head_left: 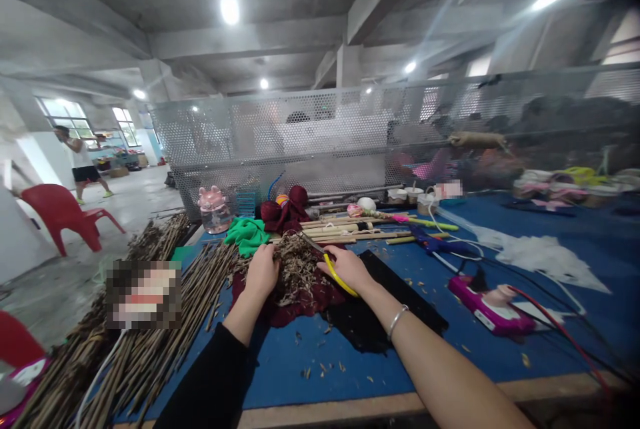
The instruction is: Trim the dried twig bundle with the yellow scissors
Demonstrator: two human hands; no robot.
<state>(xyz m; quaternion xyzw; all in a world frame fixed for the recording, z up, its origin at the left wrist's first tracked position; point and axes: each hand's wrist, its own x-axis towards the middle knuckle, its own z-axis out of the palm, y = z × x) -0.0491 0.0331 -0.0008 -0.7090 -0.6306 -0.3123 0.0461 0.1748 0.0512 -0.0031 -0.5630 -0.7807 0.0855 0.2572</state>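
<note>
My right hand (346, 269) grips a pair of scissors with yellow handles (341, 277). Their metal blades point up and left over a heap of dry, brown, crumpled plant material (297, 272). At the heap's left side is my left hand (262, 270), its fingers curled in and closed at the edge of the dry plant pieces. Exactly what lies between those fingers is hard to see. Under the heap spreads a dark red cloth (293, 314). A black sheet (395, 302) lies beneath and to the right of my right hand.
Bundles of thin sticks (170, 329) cover the table's left. Behind the heap are a green cloth (247, 234), a pink-lidded jar (215, 212) and pale rods (340, 232). A glue gun (433, 242) and a purple power strip (487, 309) with cables lie right. A perforated metal screen (210, 142) stands behind.
</note>
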